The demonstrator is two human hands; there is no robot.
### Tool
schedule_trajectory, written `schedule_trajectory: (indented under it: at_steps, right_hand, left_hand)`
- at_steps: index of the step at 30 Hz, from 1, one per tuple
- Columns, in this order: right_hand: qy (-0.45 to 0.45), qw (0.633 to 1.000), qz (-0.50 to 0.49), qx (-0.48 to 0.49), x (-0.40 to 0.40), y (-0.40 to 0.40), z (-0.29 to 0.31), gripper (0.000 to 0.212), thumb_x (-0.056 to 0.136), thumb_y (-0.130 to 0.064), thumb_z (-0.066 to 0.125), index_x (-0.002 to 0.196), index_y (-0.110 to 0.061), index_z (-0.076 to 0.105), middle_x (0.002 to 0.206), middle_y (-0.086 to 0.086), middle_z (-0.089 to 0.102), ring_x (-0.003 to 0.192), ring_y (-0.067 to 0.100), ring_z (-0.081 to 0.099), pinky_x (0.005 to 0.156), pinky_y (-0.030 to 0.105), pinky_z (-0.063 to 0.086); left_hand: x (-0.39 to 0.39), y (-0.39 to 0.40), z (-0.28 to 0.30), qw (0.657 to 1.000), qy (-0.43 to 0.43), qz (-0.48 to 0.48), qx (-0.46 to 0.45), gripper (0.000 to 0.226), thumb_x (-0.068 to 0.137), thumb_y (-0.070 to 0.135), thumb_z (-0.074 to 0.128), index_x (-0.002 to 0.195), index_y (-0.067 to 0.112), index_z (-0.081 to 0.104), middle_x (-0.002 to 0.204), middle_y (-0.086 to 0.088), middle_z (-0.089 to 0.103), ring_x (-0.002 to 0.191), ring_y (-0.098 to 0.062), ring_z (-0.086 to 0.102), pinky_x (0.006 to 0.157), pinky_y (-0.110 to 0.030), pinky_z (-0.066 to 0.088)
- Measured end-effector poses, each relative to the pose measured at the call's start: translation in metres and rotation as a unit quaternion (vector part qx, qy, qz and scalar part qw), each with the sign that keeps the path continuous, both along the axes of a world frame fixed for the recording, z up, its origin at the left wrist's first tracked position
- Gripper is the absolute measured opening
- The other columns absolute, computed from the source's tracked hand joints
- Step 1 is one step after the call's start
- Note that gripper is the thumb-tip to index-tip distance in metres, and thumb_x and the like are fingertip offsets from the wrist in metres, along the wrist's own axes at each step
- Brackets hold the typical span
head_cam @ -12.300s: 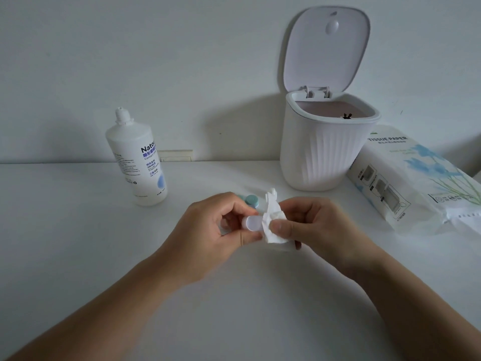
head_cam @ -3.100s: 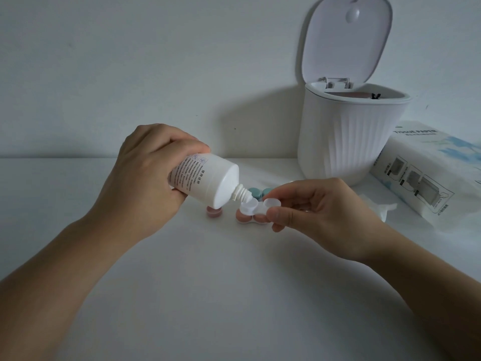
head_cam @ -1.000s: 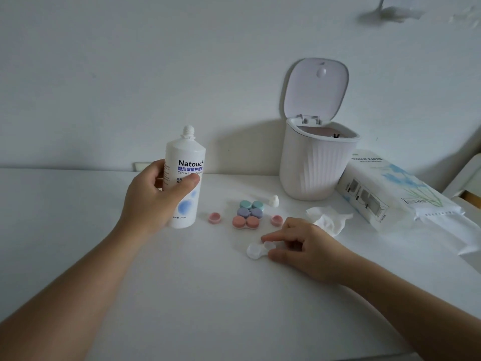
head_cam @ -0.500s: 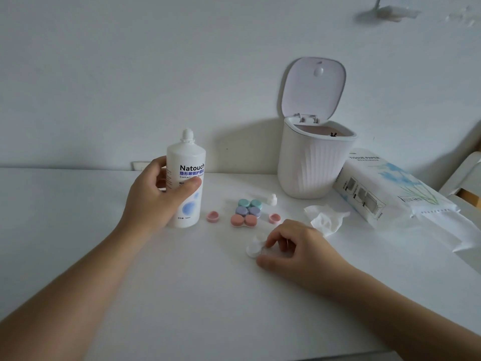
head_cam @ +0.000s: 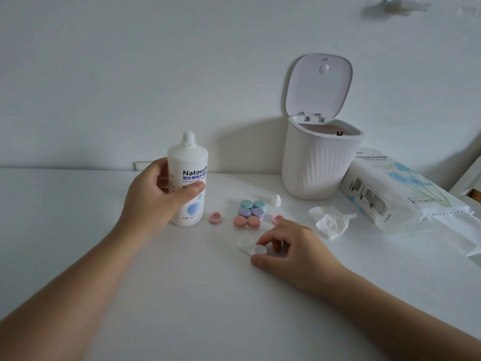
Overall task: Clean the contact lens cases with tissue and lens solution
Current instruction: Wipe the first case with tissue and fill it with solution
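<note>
My left hand (head_cam: 153, 198) grips the white lens solution bottle (head_cam: 188, 178), which stands upright on the table with its nozzle uncovered. The bottle's small white cap (head_cam: 276, 200) lies near the bin. My right hand (head_cam: 291, 246) pinches a clear white open lens case (head_cam: 251, 246) that rests on the table. Behind it sit three closed cases in a cluster: teal (head_cam: 253, 204), purple (head_cam: 251, 212) and pink (head_cam: 246, 222). Two loose pink lids lie at either side, one (head_cam: 215, 218) by the bottle and one (head_cam: 278, 218) by my right fingers. A crumpled tissue (head_cam: 331, 222) lies to the right.
A white ribbed bin (head_cam: 318, 165) stands at the back with its lid (head_cam: 318, 84) up. A tissue paper pack (head_cam: 400, 188) lies at the right, near the table's right edge. The white wall runs along the back.
The bottle has been set upright at the left, still in my left hand. My right hand has lowered the clear case onto the table and turned it slightly.
</note>
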State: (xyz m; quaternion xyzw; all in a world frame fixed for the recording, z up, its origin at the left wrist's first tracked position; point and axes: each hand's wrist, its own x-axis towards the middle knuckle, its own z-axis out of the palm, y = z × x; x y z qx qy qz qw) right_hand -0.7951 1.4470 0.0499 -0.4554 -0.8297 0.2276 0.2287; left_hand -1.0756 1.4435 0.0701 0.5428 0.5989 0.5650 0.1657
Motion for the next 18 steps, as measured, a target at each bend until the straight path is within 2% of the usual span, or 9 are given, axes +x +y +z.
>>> schedule_trajectory:
  at_steps: [4, 8, 11, 12, 15, 18]
  right_hand:
    - [0.025, 1.000, 0.001, -0.013, 0.001, 0.002, -0.002, 0.037, 0.061, -0.068, 0.064, 0.091, -0.046, 0.068, 0.070, -0.015, 0.055, 0.110, 0.007, 0.060, 0.083, 0.030, 0.054]
    - [0.038, 0.999, 0.001, -0.026, 0.003, 0.007, 0.002, 0.011, 0.072, -0.051, 0.078, 0.074, -0.045, 0.069, 0.077, -0.029, 0.059, 0.102, 0.006, 0.061, 0.079, 0.018, 0.048]
    - [0.052, 0.998, 0.010, -0.041, 0.006, 0.013, 0.011, 0.010, 0.075, -0.042, 0.082, 0.080, -0.038, 0.074, 0.080, -0.023, 0.065, 0.071, 0.000, 0.060, 0.068, 0.017, 0.048]
    - [0.058, 0.997, 0.012, -0.049, 0.006, 0.015, 0.015, 0.011, 0.075, -0.042, 0.082, 0.083, -0.037, 0.076, 0.079, -0.019, 0.067, 0.065, -0.001, 0.058, 0.064, 0.015, 0.047]
    - [0.068, 0.995, 0.008, -0.069, 0.006, 0.024, 0.025, 0.013, 0.076, -0.040, 0.082, 0.088, -0.035, 0.078, 0.076, -0.015, 0.071, 0.060, -0.004, 0.057, 0.060, 0.010, 0.045]
    - [0.083, 0.993, 0.015, -0.086, 0.004, 0.034, 0.032, 0.011, 0.078, -0.034, 0.083, 0.087, -0.031, 0.079, 0.078, -0.009, 0.073, 0.059, -0.003, 0.058, 0.056, 0.008, 0.043]
  left_hand:
    - [-0.002, -0.001, 0.001, 1.000, 0.007, 0.002, 0.004, 0.044, 0.060, 0.048, 0.084, 0.100, 0.042, 0.067, 0.094, 0.030, 0.073, 0.086, 0.007, 0.069, 0.073, -0.022, 0.050]
    - [-0.004, 0.000, 0.000, 0.999, 0.033, 0.017, 0.026, 0.052, 0.060, 0.045, 0.088, 0.107, 0.037, 0.067, 0.099, 0.030, 0.072, 0.093, 0.007, 0.068, 0.078, -0.021, 0.051]
    - [-0.006, -0.002, -0.003, 0.996, 0.067, 0.033, 0.050, 0.055, 0.065, 0.039, 0.092, 0.111, 0.043, 0.063, 0.108, 0.036, 0.068, 0.105, 0.011, 0.063, 0.085, -0.017, 0.047]
    - [-0.007, -0.003, -0.003, 0.994, 0.083, 0.036, 0.057, 0.056, 0.065, 0.038, 0.092, 0.112, 0.047, 0.061, 0.110, 0.039, 0.066, 0.108, 0.013, 0.061, 0.086, -0.013, 0.045]
    - [-0.005, -0.004, -0.003, 0.988, 0.133, 0.034, 0.069, 0.061, 0.065, 0.035, 0.092, 0.113, 0.051, 0.058, 0.112, 0.040, 0.063, 0.110, 0.018, 0.055, 0.082, 0.002, 0.038]
    - [-0.006, -0.003, -0.005, 0.982, 0.168, 0.025, 0.078, 0.063, 0.065, 0.029, 0.092, 0.117, 0.040, 0.059, 0.114, 0.030, 0.064, 0.106, 0.018, 0.054, 0.081, 0.003, 0.036]
